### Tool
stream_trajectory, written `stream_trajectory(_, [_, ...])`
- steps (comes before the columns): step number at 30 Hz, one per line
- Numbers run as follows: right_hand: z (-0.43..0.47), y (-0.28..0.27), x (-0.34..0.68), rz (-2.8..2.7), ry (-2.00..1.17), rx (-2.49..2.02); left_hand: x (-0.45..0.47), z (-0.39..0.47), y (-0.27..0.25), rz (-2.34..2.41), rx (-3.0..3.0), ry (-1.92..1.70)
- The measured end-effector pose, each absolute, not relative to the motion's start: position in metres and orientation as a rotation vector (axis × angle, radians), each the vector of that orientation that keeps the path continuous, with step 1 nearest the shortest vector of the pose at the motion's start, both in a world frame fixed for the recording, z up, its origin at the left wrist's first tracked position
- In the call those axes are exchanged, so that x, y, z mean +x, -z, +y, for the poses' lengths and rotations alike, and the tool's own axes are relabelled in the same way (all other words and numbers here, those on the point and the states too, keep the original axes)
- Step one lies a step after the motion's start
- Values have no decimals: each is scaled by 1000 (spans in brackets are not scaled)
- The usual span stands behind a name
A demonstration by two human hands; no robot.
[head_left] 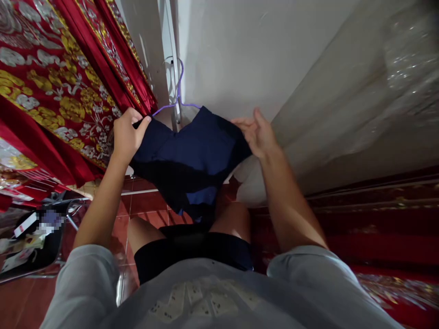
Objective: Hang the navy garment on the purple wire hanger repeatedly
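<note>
A dark navy V-neck garment (192, 146) hangs on a purple hanger (180, 87), whose hook is up at a narrow white upright (175, 50). My left hand (129, 132) pinches the garment's left shoulder edge between thumb and fingers. At the opposite shoulder is my right hand (259, 132), thumb raised and fingers stretched out, its fingertips at the cloth's edge. Whether those fingertips press on the cloth, I cannot tell. The lower part of the garment falls in shadow toward my knees.
Red cloth with gold and silver embroidery (68, 91) hangs close on the left. Translucent plastic sheeting (329, 105) covers the right side. A black chair (51, 246) holding small items stands lower left on red floor tiles (147, 205). A pale wall (240, 55) rises behind the hanger.
</note>
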State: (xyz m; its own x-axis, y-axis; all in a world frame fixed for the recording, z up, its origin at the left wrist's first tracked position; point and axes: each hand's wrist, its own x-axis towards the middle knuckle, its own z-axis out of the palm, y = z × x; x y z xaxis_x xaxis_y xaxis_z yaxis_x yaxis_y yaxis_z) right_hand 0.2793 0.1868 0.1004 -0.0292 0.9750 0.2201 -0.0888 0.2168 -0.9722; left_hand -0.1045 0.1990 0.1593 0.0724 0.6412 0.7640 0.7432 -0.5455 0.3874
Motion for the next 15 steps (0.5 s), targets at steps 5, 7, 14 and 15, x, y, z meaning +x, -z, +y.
stream_trajectory(5, [157, -127, 270, -1383, -1202, -819, -88, 204, -169, -1398, -2380, 1386])
stream_trajectory(7, [150, -139, 262, -1327, -1124, -706, -76, 202, -177, -1357, -2425, 1377])
stream_trajectory(14, [119, -158, 262, -1141, -852, -510, -26, 175, -230, -1413, -2689, 1639])
stream_trajectory(15, [107, -158, 256, -1207, -817, -495, -18, 168, -237, -1535, -2800, 1728])
